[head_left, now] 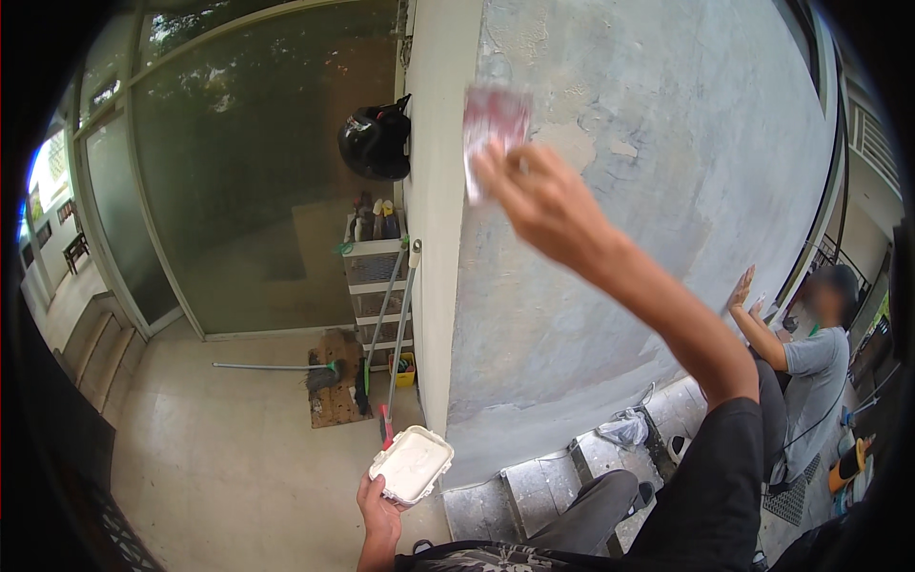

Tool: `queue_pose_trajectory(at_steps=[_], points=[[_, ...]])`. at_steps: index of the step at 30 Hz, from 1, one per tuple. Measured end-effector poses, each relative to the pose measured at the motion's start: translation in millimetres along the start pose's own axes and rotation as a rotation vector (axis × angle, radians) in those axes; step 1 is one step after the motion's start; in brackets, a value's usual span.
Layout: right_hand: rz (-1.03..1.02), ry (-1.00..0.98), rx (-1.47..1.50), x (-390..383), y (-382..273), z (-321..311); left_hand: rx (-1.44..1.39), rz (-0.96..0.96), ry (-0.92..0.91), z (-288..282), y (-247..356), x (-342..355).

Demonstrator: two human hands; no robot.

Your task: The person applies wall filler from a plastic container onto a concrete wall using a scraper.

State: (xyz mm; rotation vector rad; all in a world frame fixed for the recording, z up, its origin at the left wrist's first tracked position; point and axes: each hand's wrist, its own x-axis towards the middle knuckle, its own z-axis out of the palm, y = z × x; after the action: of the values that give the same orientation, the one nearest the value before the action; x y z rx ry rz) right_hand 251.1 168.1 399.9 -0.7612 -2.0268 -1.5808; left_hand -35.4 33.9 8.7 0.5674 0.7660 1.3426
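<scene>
My left hand (379,515) grips a white rectangular plastic tub (414,465) from its near left side. A smooth pale paste lies in the tub. Higher up, my right hand (545,195) pinches a flat reddish scraper (498,116) with a pale lower part, blurred by motion. The scraper is in front of the wall's left edge; whether it touches the surface I cannot tell. That wall (648,181) is grey-blue, with patchy, peeling and cracked spots near the scraper.
Tiled steps (534,491) run along the wall's foot. At right a co-worker (810,381) sits with hands near the wall. A black helmet (375,141) hangs left of the corner, above a shelf rack (374,272). Broom handles (398,334) lean there; another broom (267,366) lies on the floor.
</scene>
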Motion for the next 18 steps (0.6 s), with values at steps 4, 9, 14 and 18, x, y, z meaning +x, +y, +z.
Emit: queue_pose_trajectory(at_steps=[4, 9, 14, 18], points=[[-0.071, 0.074, 0.085, -18, -33, -39, -0.084, 0.025, 0.06, -2, 1, -3], [0.07, 0.266, -0.023, 28, 41, -78, -0.038, 0.026, 0.051, -6, 4, 1], [0.117, 0.477, 0.046, 68, 90, -67, -0.052, 0.052, 0.036, 3, 1, 4], [0.023, 0.359, 0.051, 56, 60, -47, -0.099, 0.072, 0.048, 0, -2, 2]])
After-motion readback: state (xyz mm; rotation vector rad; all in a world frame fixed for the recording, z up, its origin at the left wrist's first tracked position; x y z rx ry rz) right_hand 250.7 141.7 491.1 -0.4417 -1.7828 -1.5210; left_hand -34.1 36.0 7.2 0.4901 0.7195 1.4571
